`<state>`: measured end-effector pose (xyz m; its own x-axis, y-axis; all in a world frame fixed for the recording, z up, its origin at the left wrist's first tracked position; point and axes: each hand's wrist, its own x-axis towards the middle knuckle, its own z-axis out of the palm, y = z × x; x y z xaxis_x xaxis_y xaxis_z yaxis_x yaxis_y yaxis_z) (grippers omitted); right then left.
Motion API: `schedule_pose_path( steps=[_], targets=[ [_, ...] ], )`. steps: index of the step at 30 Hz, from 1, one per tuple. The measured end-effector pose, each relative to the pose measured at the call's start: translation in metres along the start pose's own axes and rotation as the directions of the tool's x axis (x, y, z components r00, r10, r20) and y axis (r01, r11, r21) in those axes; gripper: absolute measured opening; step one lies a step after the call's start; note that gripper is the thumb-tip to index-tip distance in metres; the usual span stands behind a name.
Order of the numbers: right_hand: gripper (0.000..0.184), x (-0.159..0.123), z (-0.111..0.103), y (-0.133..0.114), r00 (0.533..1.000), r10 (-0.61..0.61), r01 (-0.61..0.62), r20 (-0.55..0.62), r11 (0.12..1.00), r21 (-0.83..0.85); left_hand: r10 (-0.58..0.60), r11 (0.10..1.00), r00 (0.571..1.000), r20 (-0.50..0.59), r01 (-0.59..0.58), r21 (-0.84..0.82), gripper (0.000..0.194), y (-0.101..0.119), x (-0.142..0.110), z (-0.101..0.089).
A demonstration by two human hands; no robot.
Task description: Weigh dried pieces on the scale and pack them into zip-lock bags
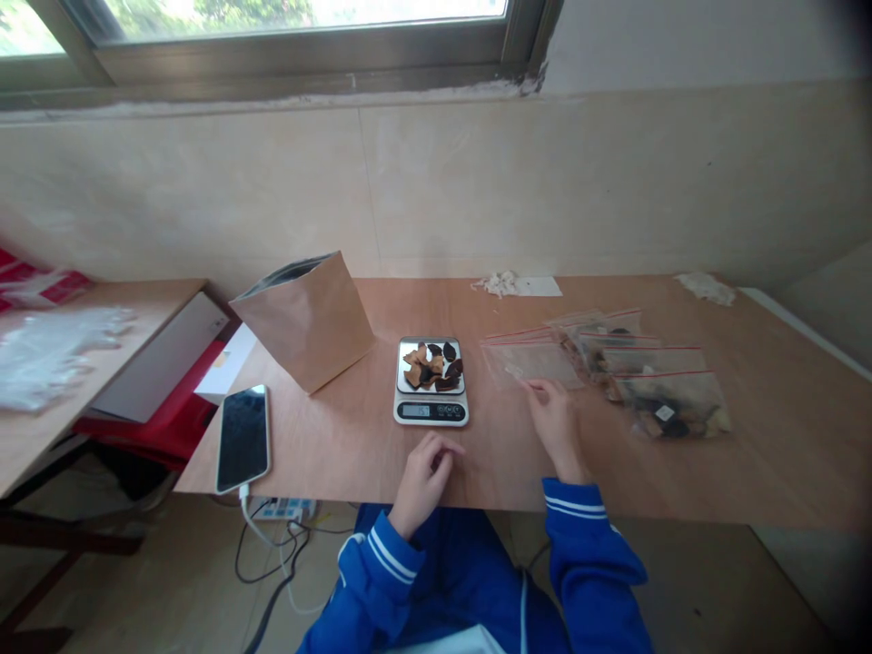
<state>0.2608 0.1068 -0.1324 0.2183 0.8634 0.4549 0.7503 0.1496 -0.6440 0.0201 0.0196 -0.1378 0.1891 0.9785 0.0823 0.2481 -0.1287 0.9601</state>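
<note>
A small digital scale point(431, 411) stands on the table, with brown and dark dried pieces point(434, 366) spread over its weighing plate. Just in front of it, my left hand point(429, 477) rests with its fingers curled in and nothing visible in them. My right hand point(555, 422) reaches to the near edge of a flat clear zip-lock bag point(500, 357), thumb and fingertips pinched on it. Several filled zip-lock bags point(681, 404) overlap to the right of that hand; dried pieces show through them, and a small white square lies in the nearest one.
A brown kraft pouch point(310, 327) stands open-topped left of the scale. A phone point(243, 436) with a charging cable lies near the left edge. Whitish shreds point(500, 284) and a white card point(538, 286) lie by the wall. A side table point(150, 309) holds clear plastic bags point(54, 354).
</note>
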Motion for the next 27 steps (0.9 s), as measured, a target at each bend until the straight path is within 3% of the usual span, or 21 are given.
schedule_pose_path(
  steps=[3,6,9,11,15,20,22,24,26,27],
  targets=[
    [0.04,-0.003,-0.037,-0.031,0.977,0.014,-0.013,-0.212,1.0,0.005,-0.014,1.0,1.0,0.0,0.014,-0.02,0.022,0.0,0.0,0.0],
    [0.031,-0.011,-0.075,-0.067,0.901,0.077,-0.019,-0.427,0.99,0.139,-0.033,0.997,0.999,0.009,0.034,-0.062,0.022,0.006,0.0,0.001],
    [0.029,-0.023,-0.096,-0.099,0.85,0.185,-0.026,-0.494,0.95,0.311,-0.04,0.991,0.999,0.032,0.044,-0.13,0.031,0.017,-0.001,0.004],
    [0.03,-0.03,-0.099,-0.112,0.871,0.241,-0.063,-0.427,0.919,0.39,-0.003,0.988,1.0,0.015,0.005,-0.156,0.047,0.027,-0.001,0.005],
    [0.034,-0.036,-0.09,-0.117,0.944,0.285,-0.17,-0.169,0.855,0.491,0.089,0.97,0.996,-0.002,-0.088,-0.227,0.068,0.047,0.001,0.001],
    [0.034,-0.037,-0.073,-0.108,0.954,0.255,-0.169,-0.157,0.891,0.422,0.07,0.958,0.973,0.22,-0.003,-0.288,0.032,0.072,-0.003,-0.01],
    [0.036,-0.039,-0.069,-0.107,0.956,0.209,-0.127,-0.207,0.927,0.352,0.024,0.952,0.989,0.146,0.022,-0.305,0.033,0.078,-0.006,-0.009],
    [0.033,-0.043,-0.067,-0.11,0.975,0.144,-0.088,-0.167,0.949,0.303,-0.027,0.951,1.0,-0.001,0.026,-0.308,0.031,0.082,-0.009,-0.006],
    [0.021,-0.047,-0.066,-0.12,0.997,0.059,-0.071,0.045,0.932,0.356,-0.045,0.968,0.993,-0.112,0.015,-0.25,0.028,0.083,-0.011,-0.002],
    [0.016,-0.049,-0.066,-0.126,0.984,-0.002,-0.074,0.181,0.907,0.414,-0.039,0.979,0.989,-0.14,0.009,-0.204,0.025,0.083,-0.012,0.0]
  ],
)
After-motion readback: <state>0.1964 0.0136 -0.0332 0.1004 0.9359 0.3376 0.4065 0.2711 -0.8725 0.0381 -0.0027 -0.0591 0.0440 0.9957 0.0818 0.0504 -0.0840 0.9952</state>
